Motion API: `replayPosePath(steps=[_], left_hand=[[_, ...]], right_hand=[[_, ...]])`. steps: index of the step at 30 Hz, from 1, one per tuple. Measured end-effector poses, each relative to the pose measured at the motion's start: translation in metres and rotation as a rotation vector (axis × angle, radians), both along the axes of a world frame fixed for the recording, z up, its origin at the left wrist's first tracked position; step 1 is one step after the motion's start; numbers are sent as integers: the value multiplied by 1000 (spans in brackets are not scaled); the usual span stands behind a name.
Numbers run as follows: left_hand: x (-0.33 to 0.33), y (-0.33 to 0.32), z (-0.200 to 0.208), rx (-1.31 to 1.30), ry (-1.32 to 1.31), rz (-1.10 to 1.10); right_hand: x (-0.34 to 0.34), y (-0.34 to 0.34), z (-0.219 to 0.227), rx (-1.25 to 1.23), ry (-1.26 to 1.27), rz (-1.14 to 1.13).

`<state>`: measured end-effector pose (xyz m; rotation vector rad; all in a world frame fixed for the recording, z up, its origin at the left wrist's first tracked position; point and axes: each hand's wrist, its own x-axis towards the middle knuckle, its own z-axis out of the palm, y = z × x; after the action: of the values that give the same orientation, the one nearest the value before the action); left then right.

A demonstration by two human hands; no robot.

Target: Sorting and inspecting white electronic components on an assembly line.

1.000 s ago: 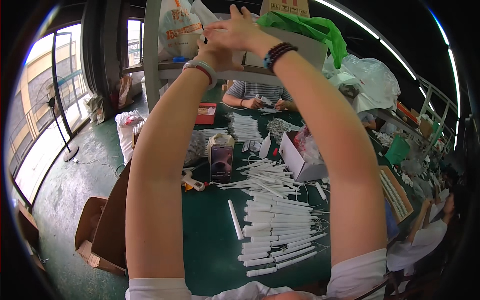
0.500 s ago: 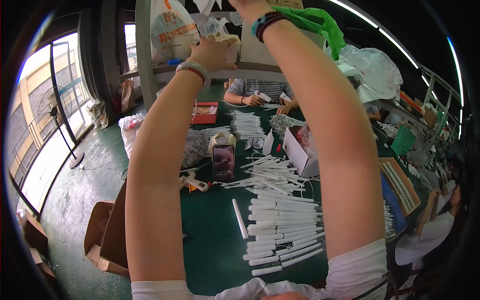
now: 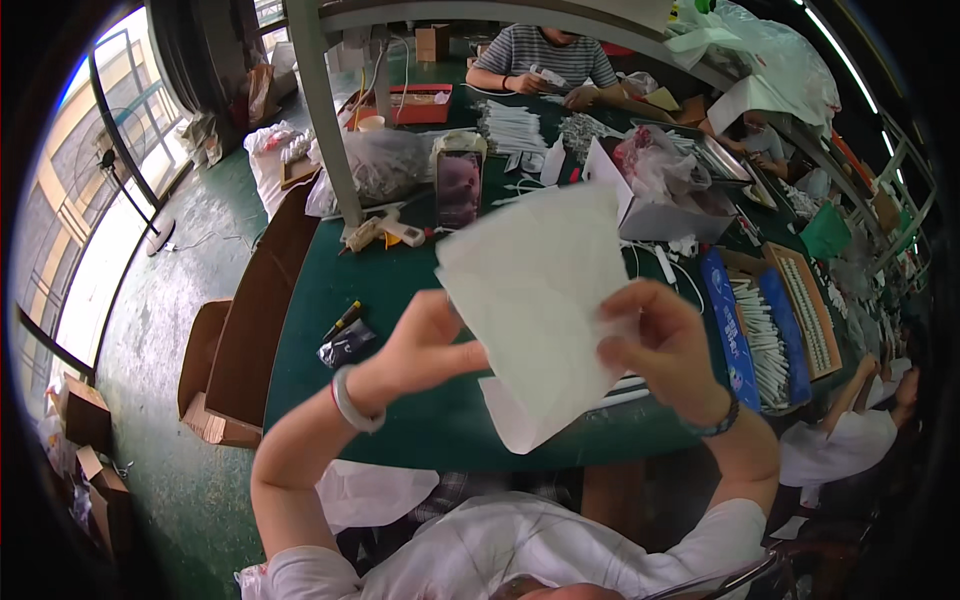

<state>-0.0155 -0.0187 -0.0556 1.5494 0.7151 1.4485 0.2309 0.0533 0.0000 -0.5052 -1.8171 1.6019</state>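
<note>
White paper (image 3: 545,290), somewhat blurred and looking like more than one sheet, is held up over the green table in front of me. My left hand (image 3: 430,345) grips its left edge, the thumb along the front and the fingers partly hidden behind. At the right edge, my right hand (image 3: 660,340) pinches the paper between curled fingers and thumb. The white pen-shaped sticks (image 3: 620,392) beneath are mostly covered by the paper. Left of my left hand lie a small dark packet (image 3: 346,343) and a yellow-and-black tool (image 3: 343,318).
Beyond the paper stand a phone (image 3: 460,188), a glue gun (image 3: 385,232) and a white box (image 3: 680,215) of plastic bags. A blue box (image 3: 728,325) of white sticks is at right. Across the table works another person (image 3: 545,60). A shelf post (image 3: 325,120) rises at left.
Both hands have come down from the shelf to the middle of the table and now hold white paper. My view has tilted downward, and the paper covers most of the white sticks.
</note>
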Motion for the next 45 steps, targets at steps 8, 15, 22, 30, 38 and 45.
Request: replayPosePath(steps=[8,15,22,30,38,45], left_hand=[[80,-110,-82,-293,-833,-98],[113,-160,-112,40,-22,589],[121,-195,-134,19,311,723],[91,-225,-59,148,-65,581],[86,-232,55,496,-279,-135],[75,-247,55,648,-288,-367]], right_hand=[[42,-71,-107,-11,12,-109],[59,-112,-140,123,-78,-212],[88,-139,-158,655,-292,-129],[86,-152,-160,706,-6,-15],[83,-162,-161,801,-9,159],[80,-159,-174,787,-34,181]])
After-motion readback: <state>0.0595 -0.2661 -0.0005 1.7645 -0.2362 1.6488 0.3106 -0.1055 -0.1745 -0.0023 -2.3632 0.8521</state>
